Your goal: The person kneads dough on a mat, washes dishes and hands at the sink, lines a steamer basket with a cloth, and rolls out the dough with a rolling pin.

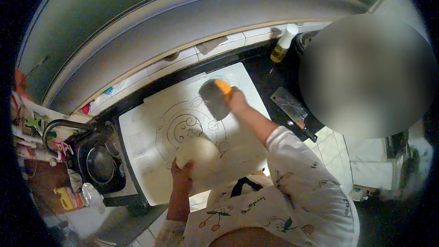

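A white mat (pixel 151 174) printed with a cartoon face and rings lies on the counter. On its near half is a large, smooth, pale lump of dough (pixel 201 154). My left hand (pixel 184 170) grips the dough at its near left edge; some of the fingers are hidden. My right hand (pixel 237 101) is closed round the orange handle of a dough scraper (pixel 213 101). The scraper's grey, rounded blade is over the far part of the mat, apart from the dough.
A cleaver (pixel 291 104) lies right of the mat, with another dark-handled tool (pixel 307 132) beside it. A white-topped oil bottle (pixel 284 43) stands behind. Left are a black tap (pixel 68 123) and a sink holding a pan (pixel 101 163). A blurred disc covers the right side.
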Motion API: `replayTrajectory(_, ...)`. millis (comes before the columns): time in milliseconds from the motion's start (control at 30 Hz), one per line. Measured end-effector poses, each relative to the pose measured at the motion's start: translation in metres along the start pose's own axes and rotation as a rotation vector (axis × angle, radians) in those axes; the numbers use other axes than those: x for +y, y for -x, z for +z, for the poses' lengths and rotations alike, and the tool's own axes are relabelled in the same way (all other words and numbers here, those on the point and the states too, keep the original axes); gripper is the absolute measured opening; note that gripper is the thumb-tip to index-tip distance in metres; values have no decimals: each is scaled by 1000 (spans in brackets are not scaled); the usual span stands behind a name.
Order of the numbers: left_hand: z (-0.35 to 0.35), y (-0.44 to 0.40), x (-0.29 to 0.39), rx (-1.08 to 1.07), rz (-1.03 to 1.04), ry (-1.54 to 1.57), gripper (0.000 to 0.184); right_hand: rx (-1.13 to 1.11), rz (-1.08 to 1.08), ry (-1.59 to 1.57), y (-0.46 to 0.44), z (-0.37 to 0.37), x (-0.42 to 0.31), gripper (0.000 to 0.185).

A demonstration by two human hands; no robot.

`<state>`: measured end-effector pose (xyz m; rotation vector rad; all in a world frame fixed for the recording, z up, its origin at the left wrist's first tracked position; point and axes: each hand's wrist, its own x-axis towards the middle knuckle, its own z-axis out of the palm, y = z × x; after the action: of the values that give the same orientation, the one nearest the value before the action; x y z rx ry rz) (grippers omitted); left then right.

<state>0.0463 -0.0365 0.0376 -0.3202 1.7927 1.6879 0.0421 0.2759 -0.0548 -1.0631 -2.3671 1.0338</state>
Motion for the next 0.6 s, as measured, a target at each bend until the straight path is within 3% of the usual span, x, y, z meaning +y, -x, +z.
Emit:
replayTrajectory(67, -40, -51, -52, -111, 66, 1, 47, 101, 154, -188, -3, -32, 40, 25)
replayTrajectory(133, -54, -64, -66, -149, 146, 65, 47, 167, 196, -24, -1, -88, 75, 23)
replayTrajectory(167, -47, -61, -55, -140, 191, 123, 47, 281, 340, -325, -5, -93, 115, 23)
replayTrajectory(200, -40, -60, -39, -122, 174, 180, 47, 231, 241, -66, -3, -115, 135, 21)
replayTrajectory(267, -23, -58, -2, -76, 78, 297, 46, 303, 179, -778, 8, -125, 160, 19)
replayTrajectory(300, -14, -60, 13, -51, -5, 359, 45, 287, 255, -332, -2, -124, 209, 19)
replayTrajectory(333, -7, -64, 22, -142, 50, 417, 43, 369, 229, 37, -6, -123, 239, 27)
replayTrajectory(400, -5, -102, 13, -230, 77, 506, 42, 246, 319, 109, 16, -143, 161, 41)
replayTrajectory(500, 11, -129, 11, -244, 86, 496, 47, 533, 136, 614, 30, -122, 118, 52)
replayTrajectory(533, 22, -123, 15, -257, 107, 476, 49, 590, 147, -2, 35, -118, 72, 54)
replayTrajectory(600, 28, -109, 9, -162, -22, 213, 52, 612, -265, 339, 38, -93, 58, 54)
